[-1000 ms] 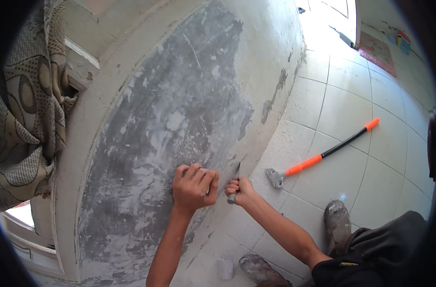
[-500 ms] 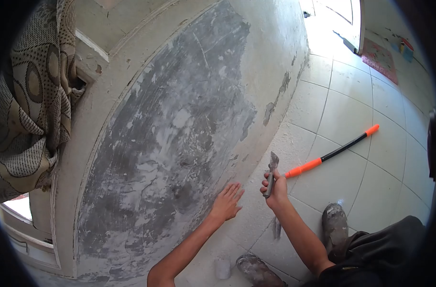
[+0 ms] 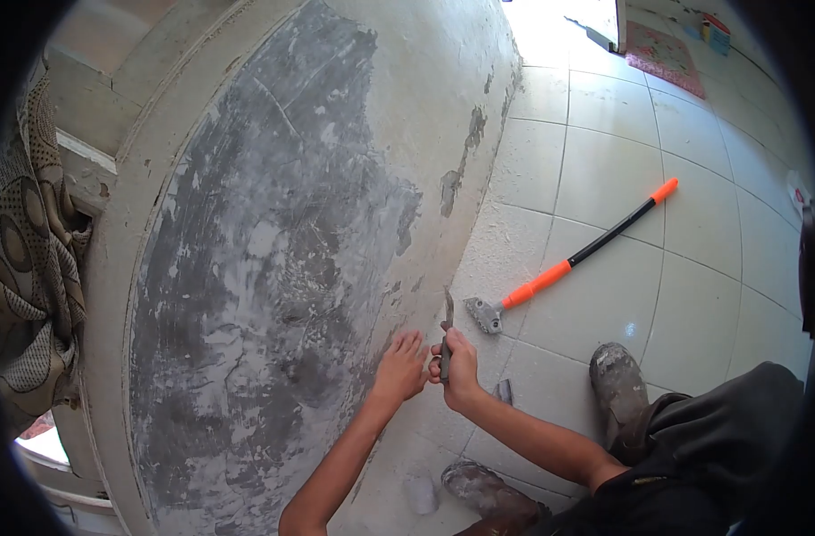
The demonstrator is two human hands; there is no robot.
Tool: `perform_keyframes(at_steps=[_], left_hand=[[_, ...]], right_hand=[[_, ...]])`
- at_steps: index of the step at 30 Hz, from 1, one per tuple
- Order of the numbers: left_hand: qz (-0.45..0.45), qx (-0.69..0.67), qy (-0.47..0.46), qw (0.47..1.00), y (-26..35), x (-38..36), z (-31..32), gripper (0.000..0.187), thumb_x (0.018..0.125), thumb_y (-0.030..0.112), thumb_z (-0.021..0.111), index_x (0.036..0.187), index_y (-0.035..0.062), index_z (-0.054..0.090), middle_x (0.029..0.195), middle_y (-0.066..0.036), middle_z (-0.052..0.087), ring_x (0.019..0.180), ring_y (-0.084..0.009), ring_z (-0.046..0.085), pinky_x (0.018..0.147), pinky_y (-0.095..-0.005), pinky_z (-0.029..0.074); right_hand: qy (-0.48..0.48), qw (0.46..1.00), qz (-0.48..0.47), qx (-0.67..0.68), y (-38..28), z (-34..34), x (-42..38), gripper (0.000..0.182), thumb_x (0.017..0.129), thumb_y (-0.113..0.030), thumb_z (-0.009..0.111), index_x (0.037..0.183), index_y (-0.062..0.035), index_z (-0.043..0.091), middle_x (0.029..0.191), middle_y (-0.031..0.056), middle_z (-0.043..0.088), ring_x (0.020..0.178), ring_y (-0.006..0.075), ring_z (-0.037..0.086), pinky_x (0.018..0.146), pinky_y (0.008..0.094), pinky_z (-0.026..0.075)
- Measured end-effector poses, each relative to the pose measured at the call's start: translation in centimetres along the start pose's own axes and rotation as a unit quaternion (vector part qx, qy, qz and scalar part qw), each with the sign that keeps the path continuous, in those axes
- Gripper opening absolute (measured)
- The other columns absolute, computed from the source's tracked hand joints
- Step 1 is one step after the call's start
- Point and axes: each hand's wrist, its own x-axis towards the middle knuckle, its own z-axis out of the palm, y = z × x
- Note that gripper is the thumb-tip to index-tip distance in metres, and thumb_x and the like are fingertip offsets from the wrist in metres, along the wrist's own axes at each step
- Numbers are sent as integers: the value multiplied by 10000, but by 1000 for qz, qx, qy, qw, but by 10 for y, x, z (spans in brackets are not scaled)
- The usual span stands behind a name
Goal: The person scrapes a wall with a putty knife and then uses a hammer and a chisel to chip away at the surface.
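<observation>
My right hand is wrapped round the dark handle of a small putty knife. Its narrow blade points up beside the lower edge of the wall; whether it touches is hard to tell. Just left of it, my left hand lies against the wall with its fingers stretched out and nothing held. Scraped coating shows as a large grey patch with pale smears, and off-white paint surrounds it. On the floor beyond my right hand lies a long-handled scraper with an orange and black handle and a grey head.
White dust covers the floor tiles along the wall. A small grey piece lies by my right forearm, and a pale cylinder near my boot. A patterned curtain hangs left; a pink mat lies far right.
The putty knife in my right hand has moved left, close to the wall and my left hand. My view has shifted, and the long scraper's head now shows.
</observation>
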Motion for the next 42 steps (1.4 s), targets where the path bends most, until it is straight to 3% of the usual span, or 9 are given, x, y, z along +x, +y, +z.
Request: perform_keyframes(at_steps=[4, 13, 18, 25, 33, 34, 36, 40, 42], left_hand=[[-96, -265, -197, 939, 6, -19, -14, 336, 789, 290, 709, 1038, 65, 694, 1112, -147, 688, 1139, -351, 599, 1022, -415, 449], [27, -26, 86, 996, 3, -62, 42, 261, 890, 234, 661, 1139, 158, 680, 1044, -58, 670, 991, -258, 621, 930, -376, 453], [23, -138, 48, 989, 10, -62, 28, 260, 880, 259, 629, 1086, 100, 631, 964, -71, 642, 1006, -239, 605, 987, -367, 419], [29, -129, -29, 991, 16, -75, 60, 315, 901, 302, 624, 1167, 143, 681, 978, -83, 689, 938, -258, 656, 874, -388, 483], [15, -133, -21, 991, 31, -89, 55, 315, 935, 306, 596, 1184, 130, 675, 938, -113, 697, 887, -289, 664, 828, -398, 502], [-22, -233, -41, 971, 35, -81, 29, 311, 943, 306, 589, 1183, 128, 675, 937, -116, 697, 881, -293, 668, 822, -396, 507], [-24, -240, -19, 970, 34, -79, 30, 285, 942, 296, 598, 1158, 132, 685, 910, -109, 697, 837, -294, 679, 777, -394, 523], [-2, -237, 18, 971, 32, -78, 23, 258, 923, 279, 633, 1132, 139, 689, 863, -96, 691, 746, -294, 682, 677, -387, 540], [-5, -218, 17, 976, 29, -80, 14, 251, 915, 274, 646, 1123, 140, 690, 847, -93, 687, 727, -294, 681, 647, -389, 541]], right_hand=[[-12, 997, 18, -76, 15, 12, -19, 287, 1057, -390, 427, 1198, -145, 475, 729, 3, 487, 453, 96, 405, 375, 266, 279], [-60, 988, -36, -135, 113, 49, -24, 380, 1062, -434, 393, 1082, -80, 528, 667, 0, 428, 447, 105, 367, 379, 284, 276], [38, 994, 32, -100, 63, 103, -86, 717, 1020, -491, 462, 1136, 210, 557, 1229, 411, 499, 1188, 509, 469, 1141, 549, 275], [58, 986, 49, -146, 93, 72, -27, 529, 1047, -505, 352, 1016, -47, 615, 710, 86, 513, 733, 200, 552, 737, 409, 485], [310, 632, -56, -708, 152, 74, -24, 543, 1045, -501, 346, 1002, -44, 637, 911, 141, 563, 987, 275, 579, 1042, 410, 326], [313, 633, -61, -705, 138, 73, -34, 543, 1045, -501, 346, 1002, -44, 637, 911, 141, 563, 987, 275, 579, 1042, 410, 326], [-13, 937, -42, -346, 99, 66, -73, 550, 1048, -501, 335, 981, -42, 630, 862, 145, 560, 953, 280, 584, 990, 415, 382], [4, 900, -240, -363, 142, 69, -60, 470, 1064, -444, 347, 962, -21, 523, 698, 111, 573, 570, 202, 599, 543, 341, 456], [-5, 954, -113, -278, 139, 72, -79, 460, 1064, -440, 359, 948, -21, 511, 693, 102, 560, 576, 191, 586, 545, 341, 451]])
